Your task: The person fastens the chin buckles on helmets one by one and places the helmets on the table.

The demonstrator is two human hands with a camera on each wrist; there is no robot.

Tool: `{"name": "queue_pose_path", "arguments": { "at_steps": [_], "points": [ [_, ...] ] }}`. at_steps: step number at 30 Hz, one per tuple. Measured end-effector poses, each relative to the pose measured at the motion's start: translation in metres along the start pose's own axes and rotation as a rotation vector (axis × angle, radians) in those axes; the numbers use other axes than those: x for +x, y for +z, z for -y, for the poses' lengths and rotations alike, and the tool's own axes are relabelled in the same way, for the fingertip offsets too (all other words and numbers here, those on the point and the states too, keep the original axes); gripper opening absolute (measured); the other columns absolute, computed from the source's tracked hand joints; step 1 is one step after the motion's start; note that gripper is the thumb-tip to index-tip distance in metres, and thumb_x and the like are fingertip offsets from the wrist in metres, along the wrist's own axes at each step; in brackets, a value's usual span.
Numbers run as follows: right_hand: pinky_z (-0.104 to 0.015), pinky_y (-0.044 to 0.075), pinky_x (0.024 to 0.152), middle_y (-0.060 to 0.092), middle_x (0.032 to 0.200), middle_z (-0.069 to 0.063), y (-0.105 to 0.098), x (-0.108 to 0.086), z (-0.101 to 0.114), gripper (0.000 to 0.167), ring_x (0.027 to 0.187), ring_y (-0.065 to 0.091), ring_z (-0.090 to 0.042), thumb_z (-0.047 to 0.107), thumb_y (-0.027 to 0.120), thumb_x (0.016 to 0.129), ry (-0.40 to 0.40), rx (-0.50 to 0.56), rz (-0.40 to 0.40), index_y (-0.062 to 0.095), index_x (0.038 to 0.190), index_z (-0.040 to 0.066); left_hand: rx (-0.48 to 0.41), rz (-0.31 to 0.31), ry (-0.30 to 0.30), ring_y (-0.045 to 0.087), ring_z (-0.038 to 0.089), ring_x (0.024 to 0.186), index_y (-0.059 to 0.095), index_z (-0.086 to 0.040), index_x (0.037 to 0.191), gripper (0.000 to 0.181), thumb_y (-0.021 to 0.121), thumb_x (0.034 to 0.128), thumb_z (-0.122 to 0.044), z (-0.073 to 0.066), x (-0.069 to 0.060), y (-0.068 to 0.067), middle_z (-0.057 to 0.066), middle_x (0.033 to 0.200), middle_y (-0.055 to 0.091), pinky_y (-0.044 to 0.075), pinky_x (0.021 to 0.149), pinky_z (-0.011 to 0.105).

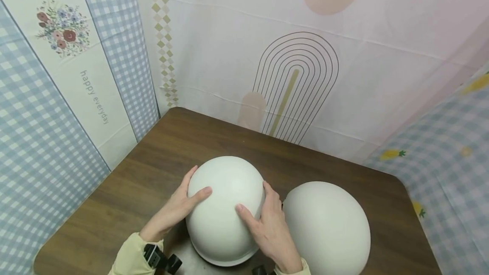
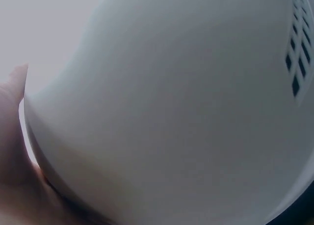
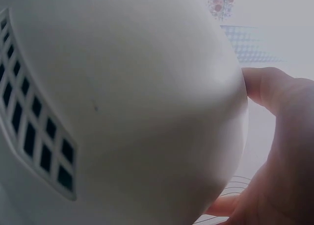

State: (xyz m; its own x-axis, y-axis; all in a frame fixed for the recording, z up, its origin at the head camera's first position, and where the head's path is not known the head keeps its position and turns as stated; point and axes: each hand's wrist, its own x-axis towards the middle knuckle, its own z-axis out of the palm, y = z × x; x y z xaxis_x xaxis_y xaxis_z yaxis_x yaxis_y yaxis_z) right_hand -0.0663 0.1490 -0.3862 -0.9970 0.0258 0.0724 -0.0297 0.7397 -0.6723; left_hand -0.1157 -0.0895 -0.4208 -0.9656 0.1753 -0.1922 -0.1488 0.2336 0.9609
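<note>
Both hands hold a smooth white dome-shaped shell (image 1: 226,211), rounded side up, with its rim toward the bottom of the head view. My left hand (image 1: 177,207) grips its left side, thumb on the upper surface and fingers on the far side. On the opposite side my right hand (image 1: 269,224) grips likewise, thumb bent inward. A grid of dark openings (image 3: 37,112) shows on the shell in the right wrist view; the left wrist view shows part of such a grid (image 2: 299,43). The shell's underside is hidden.
A second white dome (image 1: 328,232) sits on the brown wooden table (image 1: 160,152), close to my right hand. Part of a grey surface (image 1: 198,262) shows under the held shell. Patterned cloths (image 1: 214,54) hang behind and beside the table.
</note>
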Motion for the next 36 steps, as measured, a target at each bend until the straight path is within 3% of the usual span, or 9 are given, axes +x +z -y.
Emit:
{"name": "queue_pose_path", "arguments": {
  "at_steps": [6,21,36],
  "points": [
    [-0.057,0.038,0.097,0.041,0.141,-0.014,0.002,0.001,-0.002,0.094,0.123,0.044,-0.033,0.068,0.059,0.084,0.008,0.009,0.012,0.026,0.151,0.012,0.012,-0.006,-0.004,0.045,0.041,0.125,0.013,-0.030,0.155,0.087,0.065,0.0884,-0.049,0.000,0.000,0.000,0.020,0.151,0.031,0.045,0.089,0.054],
    [-0.060,0.036,0.097,0.037,0.144,-0.017,0.023,0.011,0.001,0.097,0.126,0.042,-0.039,0.071,0.056,0.084,0.059,0.030,0.051,0.024,0.152,0.009,0.051,-0.015,0.014,0.045,0.040,0.126,0.013,-0.030,0.155,0.087,0.066,0.0883,-0.048,0.006,0.005,-0.016,0.019,0.152,0.031,0.045,0.089,0.053],
    [-0.059,0.039,0.095,0.039,0.144,-0.017,0.035,-0.002,0.007,0.096,0.125,0.045,-0.038,0.070,0.055,0.085,0.087,0.046,0.038,0.025,0.151,0.009,0.100,0.004,0.027,0.045,0.043,0.125,0.011,-0.028,0.156,0.091,0.068,0.0867,-0.048,0.012,-0.002,-0.025,0.021,0.153,0.027,0.048,0.083,0.053]
  ]
}}
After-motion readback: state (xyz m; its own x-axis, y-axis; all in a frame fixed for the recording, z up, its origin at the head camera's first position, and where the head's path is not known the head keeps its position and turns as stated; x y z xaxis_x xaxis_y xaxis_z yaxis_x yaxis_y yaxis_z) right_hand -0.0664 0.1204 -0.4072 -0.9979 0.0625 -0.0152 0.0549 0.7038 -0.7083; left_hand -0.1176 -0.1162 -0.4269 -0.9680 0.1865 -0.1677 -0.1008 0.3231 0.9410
